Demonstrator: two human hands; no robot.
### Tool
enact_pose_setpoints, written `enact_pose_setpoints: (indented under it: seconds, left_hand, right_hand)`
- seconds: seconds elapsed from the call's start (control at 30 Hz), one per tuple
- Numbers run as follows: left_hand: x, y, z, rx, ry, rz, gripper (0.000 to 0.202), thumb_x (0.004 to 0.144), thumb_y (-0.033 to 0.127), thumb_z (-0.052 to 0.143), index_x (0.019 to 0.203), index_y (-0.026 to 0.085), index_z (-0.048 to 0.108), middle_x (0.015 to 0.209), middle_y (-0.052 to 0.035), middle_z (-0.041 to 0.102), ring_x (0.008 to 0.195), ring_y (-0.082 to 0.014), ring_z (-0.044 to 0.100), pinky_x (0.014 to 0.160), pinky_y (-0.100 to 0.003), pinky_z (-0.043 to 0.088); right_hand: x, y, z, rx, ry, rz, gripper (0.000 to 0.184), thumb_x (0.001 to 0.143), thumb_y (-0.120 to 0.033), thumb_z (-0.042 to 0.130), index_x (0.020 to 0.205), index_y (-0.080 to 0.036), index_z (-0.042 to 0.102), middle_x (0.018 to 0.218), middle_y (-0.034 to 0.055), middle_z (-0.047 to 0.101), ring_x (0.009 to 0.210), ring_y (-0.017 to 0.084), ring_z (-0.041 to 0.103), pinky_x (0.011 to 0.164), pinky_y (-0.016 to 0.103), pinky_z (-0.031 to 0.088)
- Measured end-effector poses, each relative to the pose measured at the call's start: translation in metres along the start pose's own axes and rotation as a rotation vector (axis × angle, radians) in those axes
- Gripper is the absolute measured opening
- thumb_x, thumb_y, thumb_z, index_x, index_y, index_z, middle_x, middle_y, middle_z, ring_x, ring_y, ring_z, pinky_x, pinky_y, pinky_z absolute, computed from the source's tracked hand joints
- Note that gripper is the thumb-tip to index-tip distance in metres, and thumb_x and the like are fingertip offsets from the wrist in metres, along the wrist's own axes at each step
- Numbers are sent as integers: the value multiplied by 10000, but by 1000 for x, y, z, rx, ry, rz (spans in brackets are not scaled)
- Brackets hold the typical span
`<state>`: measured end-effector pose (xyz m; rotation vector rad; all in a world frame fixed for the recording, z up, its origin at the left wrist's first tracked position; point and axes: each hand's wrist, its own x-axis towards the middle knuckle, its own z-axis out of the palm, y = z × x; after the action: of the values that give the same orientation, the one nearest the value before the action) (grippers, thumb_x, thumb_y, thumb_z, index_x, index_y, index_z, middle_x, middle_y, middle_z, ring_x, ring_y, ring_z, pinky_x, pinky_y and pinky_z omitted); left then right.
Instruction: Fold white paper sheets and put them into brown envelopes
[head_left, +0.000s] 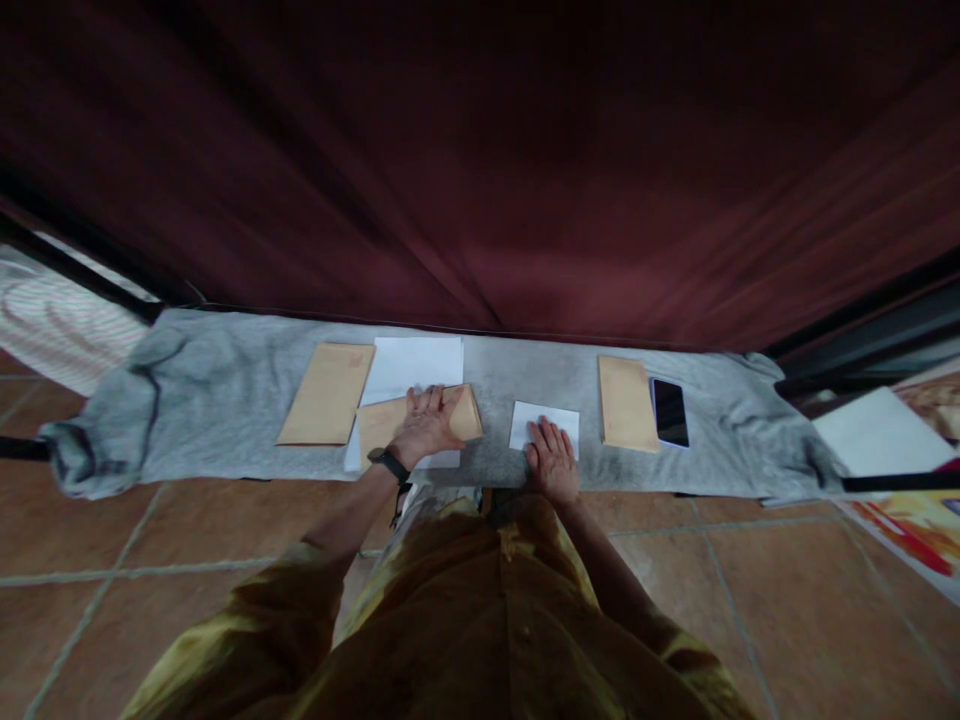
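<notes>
In the head view, the person leans over a grey cloth [225,400] that lies on the tiled floor [750,600], in front of a dark red curtain [480,150].

The left hand [426,425] lies flat, palm down, with the fingers a little spread. It presses on a brown envelope [377,428] and grips nothing. This envelope lies across a white sheet [416,368], and the sheet shows beyond the fingertips and below the wrist. A black watch [390,463] is on the left wrist. Further out from the left hand, on its outer side, a second brown envelope [328,393] lies on the cloth and touches the edge of the white sheet.

The right hand [553,460] also lies flat, with the fingers close together. It rests on the near part of a small folded paper [559,413]; the far part of the paper shows beyond the fingertips. On the outer side of the right hand, near but not touching, lies a third brown envelope [627,402]. A dark phone [670,412] is just beside that envelope, screen up.

The two hands are apart, with bare cloth between them.
</notes>
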<state>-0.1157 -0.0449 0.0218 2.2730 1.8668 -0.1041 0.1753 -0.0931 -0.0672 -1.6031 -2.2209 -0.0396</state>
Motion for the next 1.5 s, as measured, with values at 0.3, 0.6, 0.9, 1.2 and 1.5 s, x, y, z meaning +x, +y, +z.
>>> enact_pose_setpoints:
  seconds: [0.3,0.6,0.9,1.2,1.5]
  left_hand:
    - [-24,29,1,10,152,162,1151,694,544,805,1613,187,213,1638,-247,266,1523,-441,193,1209,-649,-9]
    - [-33,28,23,-40,199,142,1133,697,583,768,1603,146,246,1606,-266,323,1506,-437,252,1221,-632,86]
    - [-42,30,19,18,296,223,1107,706,563,772,1597,151,261,1591,-259,352,1493,-413,299,1220,-620,142]
    - [-51,31,10,44,330,334,1049,753,558,768,1597,188,265,1605,-237,342,1501,-387,295,1232,-629,114]
    - [-51,36,9,94,293,405,1011,744,563,791,1579,250,315,1629,-230,302,1517,-388,266,1218,-657,133]
  right_hand:
    - [0,-1,-1,5,7,6,471,1040,-307,416,1495,-202,482,1562,113,462,1458,248,398,1208,464,290]
    - [20,-30,-12,436,-30,97,472,1014,-329,417,1447,-184,536,1533,140,484,1440,272,414,1190,488,351]
    - [46,-66,-2,979,-350,356,280,889,-361,505,978,-207,720,876,25,720,847,199,649,812,310,534]
    - [45,-61,-10,1400,-500,762,292,679,-421,647,882,-213,675,803,20,713,736,208,660,612,307,563]
    - [44,-58,-1,1347,-447,569,250,717,-335,586,899,-230,721,791,1,719,822,211,672,770,334,552]
